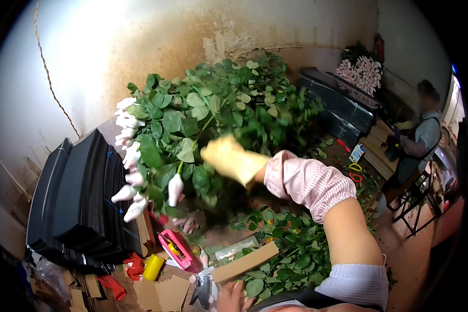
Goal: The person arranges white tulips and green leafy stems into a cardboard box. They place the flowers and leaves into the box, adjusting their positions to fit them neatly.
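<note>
My right hand (233, 158), in a yellow glove and smeared by motion, is stretched over a big heap of leafy roses (229, 86). Its fingertips are beside the stem of a rose whose bud (175, 188) wears a pale mesh sleeve. That stem is sharp while the hand is blurred, so I cannot tell if they are joined. More sleeved buds (131, 156) line the heap's left side. At the lower edge my bare left hand (231, 298) has its fingers curled, next to a cardboard strip (246, 262). What it holds, if anything, is hidden.
Black stacked sheets (83, 192) stand at left. Nearer lie a pink tape dispenser (180, 251), a yellow roll (153, 268) and cardboard pieces (164, 294). Loose leaves (291, 255) cover the near right. Scissors (354, 171) lie farther right, before black bundles (333, 104). Another person (426, 125) works at far right.
</note>
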A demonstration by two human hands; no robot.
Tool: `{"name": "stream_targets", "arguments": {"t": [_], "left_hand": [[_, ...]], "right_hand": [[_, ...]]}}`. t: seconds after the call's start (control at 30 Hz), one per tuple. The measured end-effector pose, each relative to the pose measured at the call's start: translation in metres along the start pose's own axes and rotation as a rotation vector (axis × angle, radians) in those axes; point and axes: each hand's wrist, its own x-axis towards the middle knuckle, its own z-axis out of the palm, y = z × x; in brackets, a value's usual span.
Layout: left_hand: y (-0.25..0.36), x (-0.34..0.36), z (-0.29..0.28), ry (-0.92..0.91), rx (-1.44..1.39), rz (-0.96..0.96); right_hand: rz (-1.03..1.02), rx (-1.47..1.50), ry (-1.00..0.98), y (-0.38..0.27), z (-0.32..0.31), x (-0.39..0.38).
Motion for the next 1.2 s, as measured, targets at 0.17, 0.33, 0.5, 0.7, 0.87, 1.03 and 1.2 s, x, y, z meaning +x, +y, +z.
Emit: {"name": "stream_targets", "arguments": {"t": [0.17,0.33,0.5,0.7,0.87,1.03,1.2], "left_hand": [[0.02,0.006,-0.022,-0.117,0.247,0.168],[0.018,0.009,-0.02,-0.121,0.206,0.22],[0.014,0.002,-0.014,-0.04,-0.089,-0.142],[0.026,0.014,-0.027,-0.15,0.064,0.008],[0.028,0.021,-0.034,-0.223,0.059,0.029],[0.03,0.024,-0.041,-0.244,0.073,0.007],[0.026,0.019,-0.037,-0.22,0.095,0.039]], "right_hand": [[-0.118,0.175,-0.41,-0.056,0.048,-0.056],[-0.053,0.266,-0.563,-0.03,0.062,-0.088],[-0.191,0.394,-0.874,-0.01,-0.014,-0.067],[0.144,-0.26,0.067,0.106,-0.031,0.078],[0.207,-0.266,-0.247,0.155,0.031,0.138],[0.235,-0.029,-0.129,0.149,0.077,0.138],[0.108,-0.098,0.162,0.136,0.074,0.086]]}}
